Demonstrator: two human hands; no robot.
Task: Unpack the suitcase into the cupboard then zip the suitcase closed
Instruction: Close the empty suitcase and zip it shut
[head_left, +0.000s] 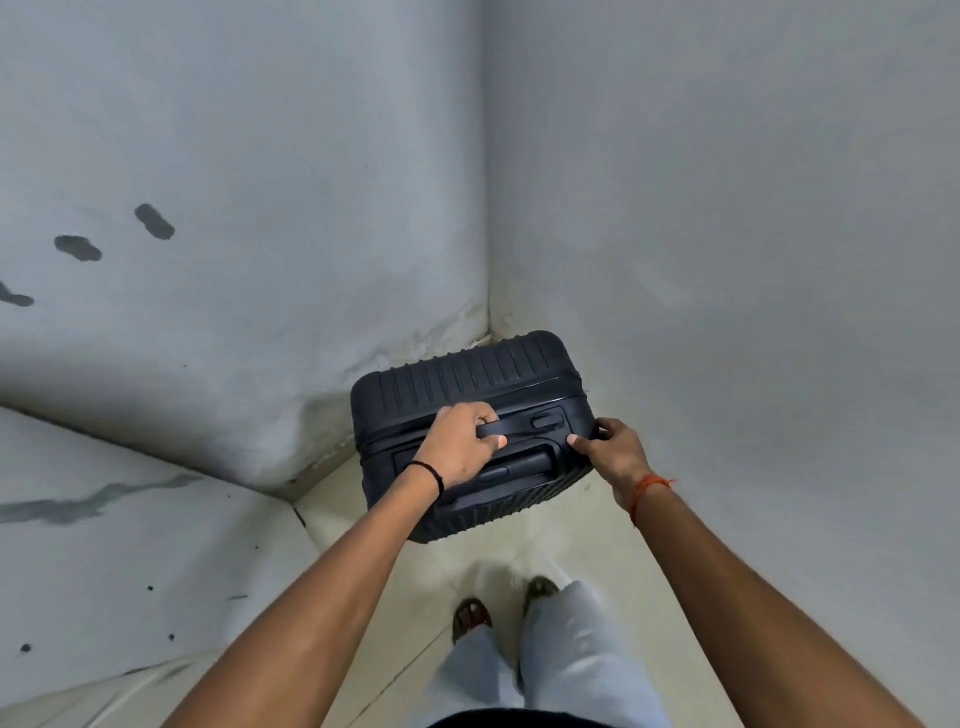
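I see the black ribbed suitcase (470, 387) standing upright in the corner where two grey walls (727, 208) meet, closed as far as I can tell, its top face turned up toward me. My left hand (460, 447) is clenched around the carry handle (506, 428) on that top face: the fingers curl under the strap and the thumb comes over its near edge. Just right of that grip sits a small dark latch or lock block (545, 420), and directly below it, nearer to me, lies the retracted pull handle (524, 462) in its recess. My right hand (615, 452) grasps the suitcase's right top corner, thumb lying on the top face, fingers wrapped over the edge down the side. A dark band (434, 475) circles the left wrist, an orange thread (647, 488) the right. Below both hands, the pale tiled floor (519, 551) shows, with my sandalled feet (472, 616) and light trousers (571, 660) well back from the case.
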